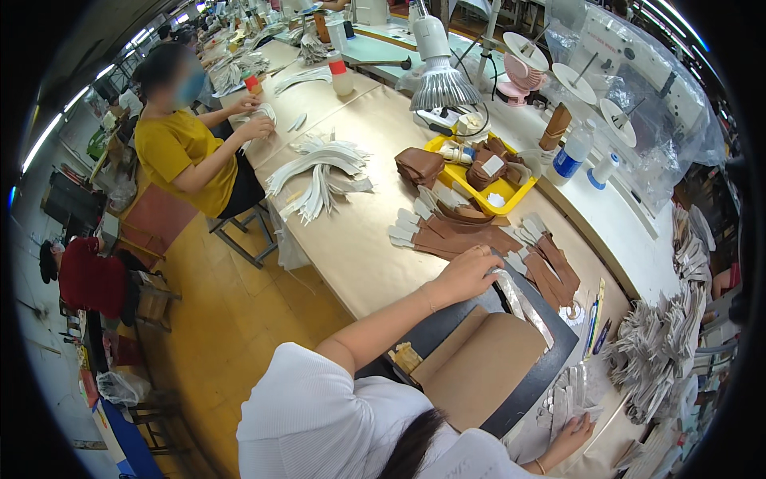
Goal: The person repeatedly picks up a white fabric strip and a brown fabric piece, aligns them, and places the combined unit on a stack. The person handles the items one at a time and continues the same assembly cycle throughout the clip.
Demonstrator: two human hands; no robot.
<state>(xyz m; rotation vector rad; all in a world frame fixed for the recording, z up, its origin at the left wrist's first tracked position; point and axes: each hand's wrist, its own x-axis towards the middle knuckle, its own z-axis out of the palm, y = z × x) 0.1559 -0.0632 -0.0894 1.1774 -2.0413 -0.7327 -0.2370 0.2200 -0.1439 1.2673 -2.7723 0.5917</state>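
Observation:
A dark flat board (558, 339) tilts in front of me, with a sheet of brown paper (487, 367) lying on it. Along its far side run narrow pale, shiny strips (523, 307). My left hand (469, 275) is at the upper end of these strips, fingers bent and closed on that end. Lower right, several silvery-white strips (568, 391) are laid out side by side. My right hand (573, 437) is at their near ends, fingers curled together on one; the fingertips show only partly. Beyond the board lie brown leather strips with pale ends (455, 235).
A yellow tray (499, 209) holds brown leather pieces. A lamp (439, 72) hangs above the table. Pens (594, 323) and bundled grey strips (658, 351) lie right. Across a pile of white strips (323, 172), a co-worker in yellow (179, 152) handles pieces.

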